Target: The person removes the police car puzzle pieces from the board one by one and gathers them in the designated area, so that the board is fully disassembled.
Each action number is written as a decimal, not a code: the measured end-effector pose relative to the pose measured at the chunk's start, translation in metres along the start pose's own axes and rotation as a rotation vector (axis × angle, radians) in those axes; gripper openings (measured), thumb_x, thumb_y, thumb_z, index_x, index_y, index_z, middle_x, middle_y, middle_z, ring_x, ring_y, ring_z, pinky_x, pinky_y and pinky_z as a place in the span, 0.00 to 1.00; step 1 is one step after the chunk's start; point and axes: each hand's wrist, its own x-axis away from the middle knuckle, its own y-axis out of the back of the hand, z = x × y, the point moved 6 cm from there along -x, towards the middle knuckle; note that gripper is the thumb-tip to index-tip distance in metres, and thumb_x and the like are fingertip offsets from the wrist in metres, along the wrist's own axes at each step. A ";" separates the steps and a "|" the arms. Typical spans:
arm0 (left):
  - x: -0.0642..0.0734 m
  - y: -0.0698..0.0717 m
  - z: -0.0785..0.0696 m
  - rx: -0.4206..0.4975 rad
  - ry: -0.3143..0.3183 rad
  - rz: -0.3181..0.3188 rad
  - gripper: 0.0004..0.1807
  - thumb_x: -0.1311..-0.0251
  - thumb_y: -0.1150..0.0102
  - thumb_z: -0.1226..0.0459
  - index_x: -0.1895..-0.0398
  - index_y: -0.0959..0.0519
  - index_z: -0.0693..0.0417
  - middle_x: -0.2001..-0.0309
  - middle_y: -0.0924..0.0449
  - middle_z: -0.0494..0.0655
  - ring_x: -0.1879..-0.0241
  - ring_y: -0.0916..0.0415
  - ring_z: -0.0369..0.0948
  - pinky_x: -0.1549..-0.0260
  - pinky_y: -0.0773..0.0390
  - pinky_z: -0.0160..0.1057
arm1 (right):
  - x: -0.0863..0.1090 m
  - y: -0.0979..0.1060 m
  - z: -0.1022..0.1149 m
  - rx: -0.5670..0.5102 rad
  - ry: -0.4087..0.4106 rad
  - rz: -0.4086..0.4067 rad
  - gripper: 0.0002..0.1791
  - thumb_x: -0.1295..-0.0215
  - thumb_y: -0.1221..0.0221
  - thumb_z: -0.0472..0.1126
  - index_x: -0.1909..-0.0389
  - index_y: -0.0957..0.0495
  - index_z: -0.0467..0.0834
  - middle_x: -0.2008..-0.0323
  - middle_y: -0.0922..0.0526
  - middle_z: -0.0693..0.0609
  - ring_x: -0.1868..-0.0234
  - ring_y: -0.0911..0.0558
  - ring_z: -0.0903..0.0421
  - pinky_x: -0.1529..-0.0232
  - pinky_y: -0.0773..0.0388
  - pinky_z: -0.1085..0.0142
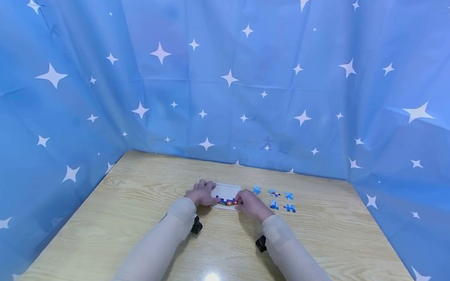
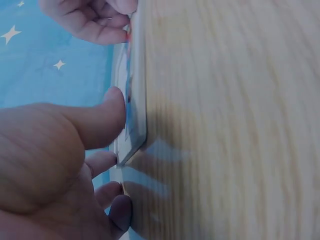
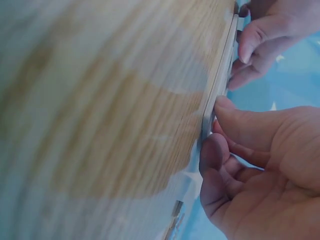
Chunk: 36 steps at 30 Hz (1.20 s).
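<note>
A white puzzle board (image 1: 225, 190) lies flat on the table between the hands. Along its near side runs a row of joined jigsaw pieces (image 1: 226, 201), dark blue with red-orange round shapes. My left hand (image 1: 201, 192) is at the board's left end; its thumb (image 2: 112, 117) rests straight on the pieces while the other fingers spread loosely past the edge. At the right end, my right hand (image 1: 251, 203) has curled fingers and thumb pinching a puzzle piece at the row's end, mostly hidden by the fingertips. In the right wrist view, the right thumb (image 3: 235, 117) lies along the board edge.
Several loose jigsaw pieces, among them a blue one (image 1: 290, 208) and one with a white patch (image 1: 273, 204), lie right of the board. The wooden table (image 1: 151, 187) meets a blue curtain with white stars (image 1: 226, 115) at its back and sides.
</note>
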 end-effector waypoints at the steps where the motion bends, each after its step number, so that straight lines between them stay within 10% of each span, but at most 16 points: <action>1: 0.001 0.000 0.000 -0.012 0.007 -0.005 0.38 0.35 0.36 0.46 0.25 0.34 0.45 0.33 0.38 0.54 0.42 0.37 0.51 0.46 0.36 0.57 | 0.000 0.000 0.000 -0.005 -0.003 0.001 0.08 0.34 0.34 0.32 0.55 0.17 0.37 0.60 0.19 0.48 0.58 0.20 0.54 0.53 0.22 0.55; 18: -0.019 -0.014 0.001 -0.057 0.067 0.054 0.39 0.34 0.37 0.49 0.22 0.37 0.44 0.27 0.43 0.53 0.31 0.41 0.52 0.36 0.46 0.63 | -0.002 0.003 -0.004 -0.031 0.014 -0.004 0.08 0.37 0.31 0.33 0.59 0.18 0.39 0.64 0.21 0.51 0.63 0.23 0.56 0.57 0.23 0.58; 36: 0.009 0.002 -0.018 -0.111 0.040 0.040 0.38 0.33 0.39 0.55 0.23 0.40 0.53 0.35 0.39 0.58 0.42 0.33 0.50 0.45 0.39 0.58 | -0.004 0.001 0.000 0.044 0.117 0.047 0.07 0.34 0.33 0.33 0.58 0.19 0.38 0.63 0.22 0.51 0.64 0.23 0.58 0.59 0.22 0.59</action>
